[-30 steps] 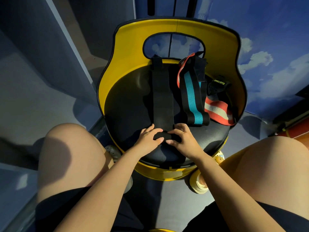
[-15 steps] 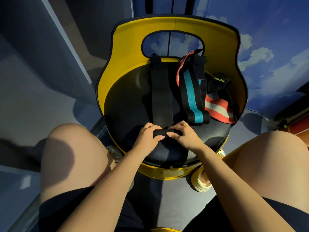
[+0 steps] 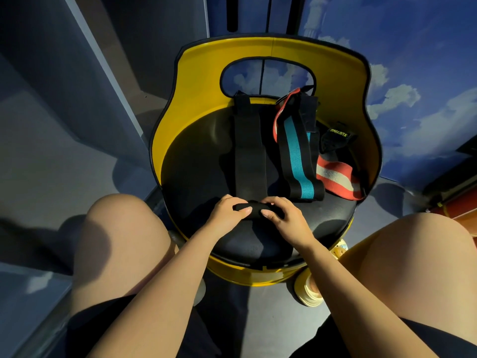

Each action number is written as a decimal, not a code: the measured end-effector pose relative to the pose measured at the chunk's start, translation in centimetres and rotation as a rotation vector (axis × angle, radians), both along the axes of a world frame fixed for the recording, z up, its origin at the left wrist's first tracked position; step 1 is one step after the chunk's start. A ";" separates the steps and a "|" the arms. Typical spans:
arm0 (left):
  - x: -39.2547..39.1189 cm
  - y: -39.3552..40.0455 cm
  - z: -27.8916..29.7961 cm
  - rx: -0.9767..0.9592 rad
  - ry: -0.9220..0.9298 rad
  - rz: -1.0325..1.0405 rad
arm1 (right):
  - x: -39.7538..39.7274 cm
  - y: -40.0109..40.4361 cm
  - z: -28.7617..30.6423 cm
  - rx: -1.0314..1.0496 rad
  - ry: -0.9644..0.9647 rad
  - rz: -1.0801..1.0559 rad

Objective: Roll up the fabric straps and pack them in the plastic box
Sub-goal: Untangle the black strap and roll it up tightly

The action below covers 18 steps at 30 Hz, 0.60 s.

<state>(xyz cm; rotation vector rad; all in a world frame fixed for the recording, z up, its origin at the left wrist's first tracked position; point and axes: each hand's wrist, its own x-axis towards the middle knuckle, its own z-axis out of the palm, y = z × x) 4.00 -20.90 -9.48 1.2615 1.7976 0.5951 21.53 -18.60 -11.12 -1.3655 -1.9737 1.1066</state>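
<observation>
Both hands curl closed over the rolled near end of the black strap (image 3: 249,156), left hand (image 3: 227,213) and right hand (image 3: 284,218) side by side on the black seat (image 3: 196,177); striped straps (image 3: 296,153) lie far right

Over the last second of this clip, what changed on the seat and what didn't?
The left hand and right hand rolled the near end of the black strap further up, so the roll is thicker. Both kept their grip. The teal-striped strap and red-and-white strap stayed put.
</observation>
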 end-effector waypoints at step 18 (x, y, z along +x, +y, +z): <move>1.1 -1.7 -0.2 -0.020 0.007 0.078 | -1.1 -0.5 0.8 -0.124 -0.088 -0.064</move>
